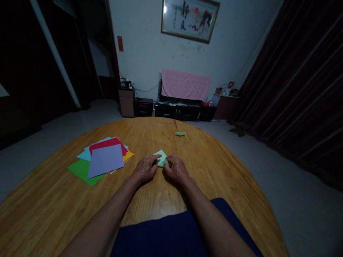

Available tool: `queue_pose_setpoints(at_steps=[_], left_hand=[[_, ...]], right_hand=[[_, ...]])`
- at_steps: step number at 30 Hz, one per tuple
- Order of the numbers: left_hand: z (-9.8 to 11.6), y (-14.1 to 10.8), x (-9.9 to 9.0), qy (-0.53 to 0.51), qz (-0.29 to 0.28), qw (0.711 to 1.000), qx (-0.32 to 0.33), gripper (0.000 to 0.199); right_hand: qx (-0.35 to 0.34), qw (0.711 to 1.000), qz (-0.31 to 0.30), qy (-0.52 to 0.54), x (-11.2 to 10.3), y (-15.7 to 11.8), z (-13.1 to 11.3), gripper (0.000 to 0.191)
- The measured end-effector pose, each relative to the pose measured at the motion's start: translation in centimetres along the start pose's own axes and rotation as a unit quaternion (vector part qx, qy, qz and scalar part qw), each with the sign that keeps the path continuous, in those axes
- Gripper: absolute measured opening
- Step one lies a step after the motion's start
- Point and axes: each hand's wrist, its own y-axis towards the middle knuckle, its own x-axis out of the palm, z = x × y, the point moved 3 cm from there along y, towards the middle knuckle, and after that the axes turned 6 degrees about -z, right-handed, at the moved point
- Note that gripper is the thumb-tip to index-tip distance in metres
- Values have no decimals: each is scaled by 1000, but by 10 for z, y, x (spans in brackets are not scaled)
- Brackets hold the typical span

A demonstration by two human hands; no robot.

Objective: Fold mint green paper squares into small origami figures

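Observation:
A small folded piece of pale green paper [161,155] lies on the wooden table [211,167] between my two hands. My left hand [147,167] grips its left side, thumb and fingers closed at the edge. On the opposite side, my right hand [176,168] has curled fingers pressed on the paper's right edge. Parts of the sheet are hidden under the fingers. Farther back on the table rests a small green folded paper boat [180,134], apart from both hands.
Left of my hands is a loose pile of coloured sheets, a purple sheet [106,161] on top, a red sheet [105,143] and a green sheet [83,171] beneath. Beyond the round table stands a low black cabinet [174,111] with a pink cloth [184,85] above it.

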Motion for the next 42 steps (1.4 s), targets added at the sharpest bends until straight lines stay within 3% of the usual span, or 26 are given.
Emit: queue_pose_setpoints(at_steps=[5,11,19,25,31,42], left_hand=[[-1,1,0,-25,-4,999,-25,41],[3,2,0,-17,2,999,-33,39],[-8,0,2,-52,-15,998,6,43],[-13,6,3,-76,3,997,-2,40],[-13,10,1,-62,-30,997,-21,40],[-12,10,1,-53,-29,998,-28,41]], right_hand=[[-29,999,-28,0,1,-1,2,14],[1,1000,-25,7,1,0,1,10],[-36,998,-50,1,0,-1,0,13],[-47,997,-57,-19,1,-3,2,13],[-41,996,-80,-12,-2,-2,1,13],[10,999,-40,17,-2,1,10,8]])
